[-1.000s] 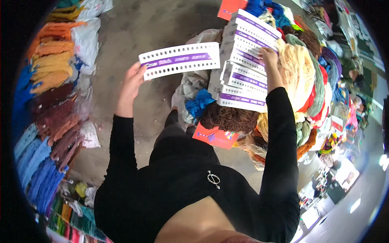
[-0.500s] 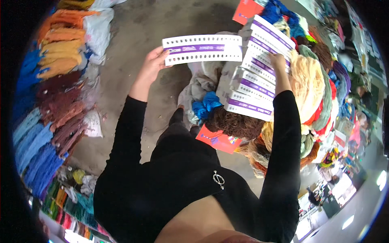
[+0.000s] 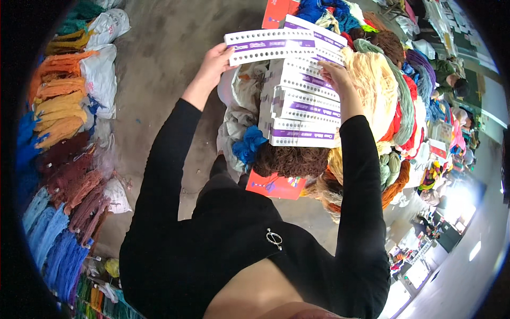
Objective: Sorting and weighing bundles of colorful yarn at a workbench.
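Observation:
My left hand (image 3: 217, 63) is closed on the left end of a long white punched card (image 3: 270, 47), with a purple stripe and two rows of round holes. The card is held level, its right end overlapping the far part of several similar cards in stacks (image 3: 308, 103). Against the right side of these stacks rests my right hand (image 3: 336, 75), its fingers partly spread over the cards; no card is plainly gripped in it. The stacks lie in overlapping rows beside the yarn, at the right of my legs.
Cream yarn hanks (image 3: 372, 87) border the stacks on the right. Brown yarn (image 3: 291, 161), a blue bundle (image 3: 247, 144) and a red sheet (image 3: 273, 184) lie nearer me. Along the left are orange hanks (image 3: 61, 72) and white sacks (image 3: 99, 77). A person (image 3: 446, 74) is at the far right.
The view has shifted. My left hand has brought the card rightward over the far end of the stacks. My right hand has shifted left, and its fingers now spread across the cards.

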